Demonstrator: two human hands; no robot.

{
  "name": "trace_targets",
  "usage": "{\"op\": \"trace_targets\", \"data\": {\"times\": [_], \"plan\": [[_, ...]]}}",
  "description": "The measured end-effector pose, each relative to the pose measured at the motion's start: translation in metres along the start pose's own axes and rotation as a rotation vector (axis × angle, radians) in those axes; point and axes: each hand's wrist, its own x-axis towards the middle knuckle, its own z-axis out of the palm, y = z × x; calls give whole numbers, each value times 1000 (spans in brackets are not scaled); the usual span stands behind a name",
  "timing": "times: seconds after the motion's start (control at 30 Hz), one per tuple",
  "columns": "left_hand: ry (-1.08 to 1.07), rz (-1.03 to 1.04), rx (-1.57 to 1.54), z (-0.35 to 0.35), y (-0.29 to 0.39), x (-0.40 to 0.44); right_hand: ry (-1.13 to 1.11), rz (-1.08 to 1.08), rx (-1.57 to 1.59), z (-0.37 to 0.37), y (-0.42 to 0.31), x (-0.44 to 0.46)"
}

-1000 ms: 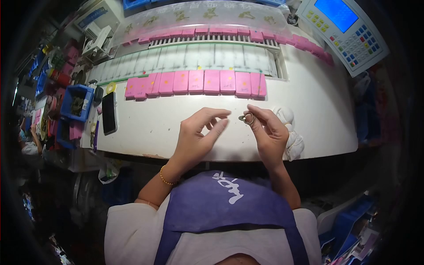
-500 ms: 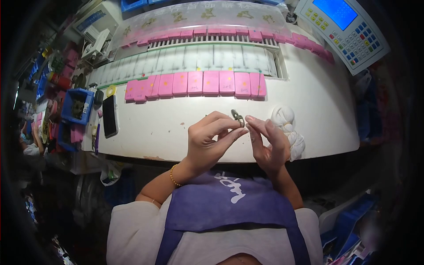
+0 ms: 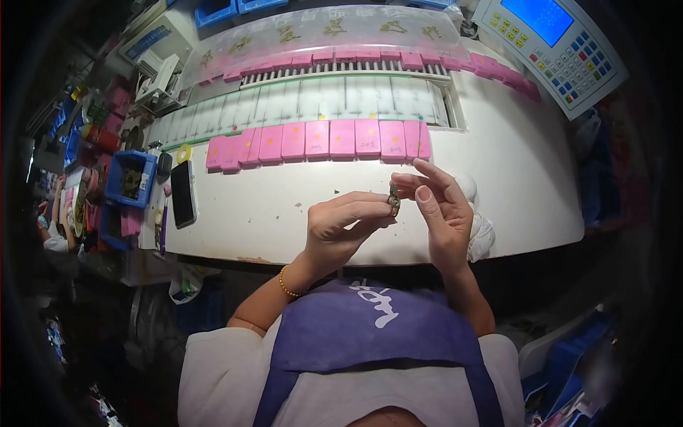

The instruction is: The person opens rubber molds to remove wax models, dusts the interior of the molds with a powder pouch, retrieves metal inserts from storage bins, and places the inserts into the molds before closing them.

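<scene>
My left hand [image 3: 345, 222] is closed, thumb and fingers pinching a small dark-green ring-like piece [image 3: 394, 198] above the white table. The piece stands upright at the fingertips, and part of it is hidden by them. Just to its right is my right hand [image 3: 445, 217], palm turned inward, fingers apart and holding nothing. Its fingertips are close behind the piece; I cannot tell whether they touch it. Partly behind that hand lies a bundle of white cloth [image 3: 482, 235].
Pink blocks [image 3: 318, 140] stand in a row beyond my hands, before a long rack of pale plates [image 3: 313, 99]. A phone [image 3: 183, 193] and blue bin [image 3: 131, 176] are left; a keypad panel [image 3: 551, 50] is right. Another person [image 3: 58, 235] works far left.
My right hand has opened, its thumb and fingers spreading away from the piece. The left hand still pinches it, and the piece is turned more upright.
</scene>
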Motion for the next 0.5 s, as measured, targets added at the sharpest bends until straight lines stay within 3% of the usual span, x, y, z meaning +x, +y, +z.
{"op": "trace_targets", "data": {"times": [0.5], "plan": [[-45,39,96,-4,-4,5,-116,150,146,-1,-6,11]]}}
